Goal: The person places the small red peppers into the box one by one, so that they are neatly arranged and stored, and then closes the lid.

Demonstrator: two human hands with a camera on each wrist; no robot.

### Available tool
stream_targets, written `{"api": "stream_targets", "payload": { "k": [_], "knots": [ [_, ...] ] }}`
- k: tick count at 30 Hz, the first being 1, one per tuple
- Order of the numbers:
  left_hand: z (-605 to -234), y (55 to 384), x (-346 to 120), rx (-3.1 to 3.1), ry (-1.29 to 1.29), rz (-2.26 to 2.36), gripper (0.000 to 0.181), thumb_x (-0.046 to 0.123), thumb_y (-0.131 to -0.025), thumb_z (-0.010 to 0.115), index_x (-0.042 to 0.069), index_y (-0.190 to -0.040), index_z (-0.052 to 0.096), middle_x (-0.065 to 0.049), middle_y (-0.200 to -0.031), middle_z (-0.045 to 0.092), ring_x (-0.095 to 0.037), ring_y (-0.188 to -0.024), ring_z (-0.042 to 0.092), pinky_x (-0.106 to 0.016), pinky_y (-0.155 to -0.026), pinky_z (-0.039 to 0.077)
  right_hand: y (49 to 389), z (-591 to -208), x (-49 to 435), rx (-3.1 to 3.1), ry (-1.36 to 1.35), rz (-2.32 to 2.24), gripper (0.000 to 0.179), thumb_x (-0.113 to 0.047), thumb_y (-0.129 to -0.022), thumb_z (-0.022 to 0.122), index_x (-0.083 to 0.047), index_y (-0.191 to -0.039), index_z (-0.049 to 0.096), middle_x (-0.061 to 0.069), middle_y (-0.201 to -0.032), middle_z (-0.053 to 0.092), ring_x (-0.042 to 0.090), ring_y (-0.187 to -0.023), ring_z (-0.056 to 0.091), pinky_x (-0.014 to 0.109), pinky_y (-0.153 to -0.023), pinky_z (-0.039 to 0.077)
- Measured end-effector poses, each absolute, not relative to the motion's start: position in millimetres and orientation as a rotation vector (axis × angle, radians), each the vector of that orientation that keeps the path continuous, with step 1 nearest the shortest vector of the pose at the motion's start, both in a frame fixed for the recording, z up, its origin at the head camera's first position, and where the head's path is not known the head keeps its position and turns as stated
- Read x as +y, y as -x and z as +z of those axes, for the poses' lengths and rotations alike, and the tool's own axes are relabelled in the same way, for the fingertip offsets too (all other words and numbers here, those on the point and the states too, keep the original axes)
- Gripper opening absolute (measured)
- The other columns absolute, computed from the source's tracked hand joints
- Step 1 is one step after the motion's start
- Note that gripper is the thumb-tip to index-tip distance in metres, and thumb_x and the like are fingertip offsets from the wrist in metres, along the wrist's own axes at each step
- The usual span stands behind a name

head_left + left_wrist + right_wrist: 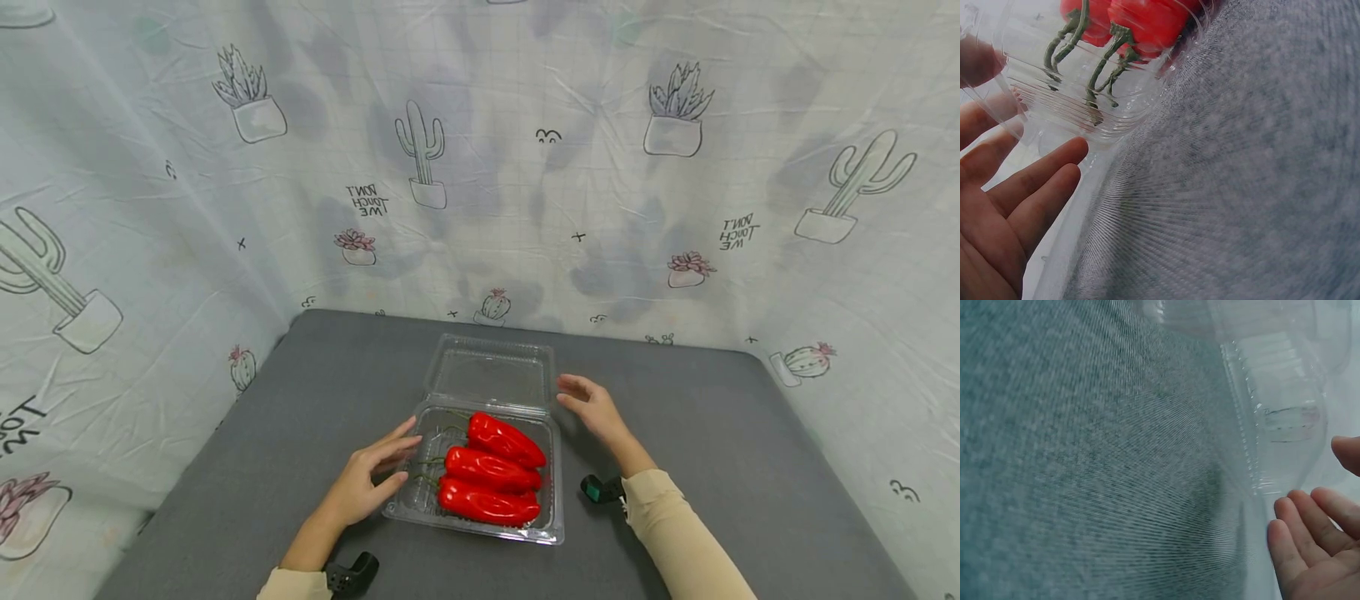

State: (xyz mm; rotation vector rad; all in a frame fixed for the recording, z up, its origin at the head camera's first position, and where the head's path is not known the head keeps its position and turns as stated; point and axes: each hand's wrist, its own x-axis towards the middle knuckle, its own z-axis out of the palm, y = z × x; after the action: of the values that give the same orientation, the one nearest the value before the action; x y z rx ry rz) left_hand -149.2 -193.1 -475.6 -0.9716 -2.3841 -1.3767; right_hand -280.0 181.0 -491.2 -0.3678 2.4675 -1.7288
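A clear plastic clamshell box (553,500) lies on the grey table with its lid (491,375) folded back, away from me. Three long red peppers (491,469) lie side by side in the base, their green stems (1060,47) towards the left. At the box's left side is my left hand (363,487), fingers spread and fairly straight by the rim; whether they touch it is hard to tell. My right hand (596,412), fingers loosely bent and holding nothing, is just right of the lid (1285,419), apart from it.
The grey cloth-covered table (712,467) extends on both sides of the box. A pale curtain (495,167) printed with cacti and potted plants hangs behind and at the sides. Each wrist carries a dark strapped device (600,489).
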Motion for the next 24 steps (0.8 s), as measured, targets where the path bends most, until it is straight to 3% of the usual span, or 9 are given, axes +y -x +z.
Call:
{"api": "stream_targets", "payload": {
  "k": [6, 16, 24],
  "knots": [
    [-491.6, 155.2, -196.2, -2.372, 0.976, -1.372, 0.044, -0.011, -0.083, 0.059, -0.013, -0.127, 0.052, -0.039, -0.138, 0.037, -0.042, -0.101, 0.063, -0.044, -0.08, 0.057, 287.0, -497.6, 179.5, 2.388, 0.256, -1.757, 0.046, -0.012, -0.097, 0.052, 0.007, -0.137, 0.043, 0.027, -0.136, 0.049, 0.039, -0.127, 0.046, 0.049, -0.105, 0.04],
    [-514.3, 163.8, -204.9, -2.399, 0.943, -1.434, 0.047, -0.002, -0.088, 0.059, 0.001, -0.135, 0.051, -0.023, -0.149, 0.035, -0.032, -0.11, 0.063, -0.036, -0.087, 0.055, 293.3, -500.6, 174.3, 2.144, 0.165, -1.921, 0.049, -0.013, -0.099, 0.049, 0.012, -0.139, 0.037, 0.031, -0.14, 0.042, 0.039, -0.131, 0.042, 0.043, -0.109, 0.037],
    [-515.0, 164.6, -205.4, -2.4, 0.951, -1.394, 0.048, -0.004, -0.086, 0.06, -0.002, -0.133, 0.051, -0.026, -0.147, 0.036, -0.033, -0.108, 0.064, -0.036, -0.085, 0.056, 293.6, -497.0, 171.1, 2.108, 0.187, -1.978, 0.049, -0.01, -0.098, 0.048, 0.014, -0.138, 0.035, 0.032, -0.141, 0.04, 0.037, -0.131, 0.042, 0.038, -0.107, 0.041]
  ]
}}
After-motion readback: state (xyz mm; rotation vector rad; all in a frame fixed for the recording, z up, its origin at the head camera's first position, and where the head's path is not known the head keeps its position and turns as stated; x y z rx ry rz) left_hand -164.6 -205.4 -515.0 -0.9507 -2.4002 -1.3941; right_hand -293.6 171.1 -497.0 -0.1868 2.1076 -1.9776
